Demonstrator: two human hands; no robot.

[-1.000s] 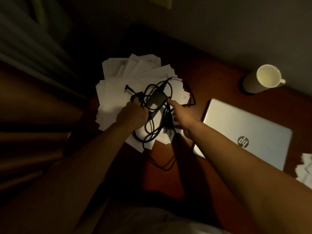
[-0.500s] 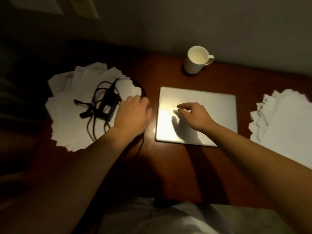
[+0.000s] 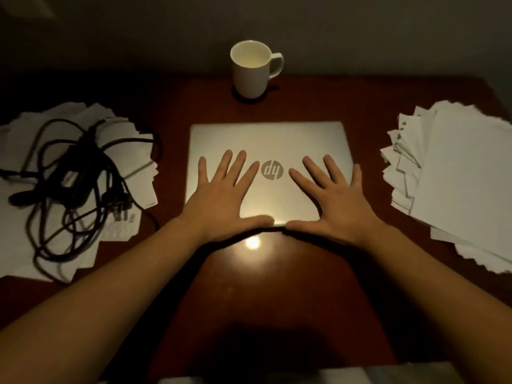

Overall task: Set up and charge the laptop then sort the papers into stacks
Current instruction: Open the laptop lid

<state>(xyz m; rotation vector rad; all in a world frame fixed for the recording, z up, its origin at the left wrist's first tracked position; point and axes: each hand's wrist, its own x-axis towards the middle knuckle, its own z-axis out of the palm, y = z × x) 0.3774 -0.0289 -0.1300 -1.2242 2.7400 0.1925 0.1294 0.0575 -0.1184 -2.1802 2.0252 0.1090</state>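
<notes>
On the dark red desk (image 3: pixel 277 273) the closed silver laptop (image 3: pixel 268 139) lies in the middle, and I tell every place from it. Far to the left of the laptop is a loose pile of papers (image 3: pixel 33 245), and a tangled black charger with its cable (image 3: pixel 80 173) rests on top of this pile. The left hand (image 3: pixel 221 200) lies flat on the left half of the laptop lid, fingers spread wide, thumb along the near edge. The right hand (image 3: pixel 332 200) lies flat on the right half in the same way, fingers spread, holding nothing. Behind the laptop, near the wall, a white mug (image 3: pixel 250 70) stands upright. To the right of the laptop is a second pile of papers (image 3: pixel 457 173), fanned out.
</notes>
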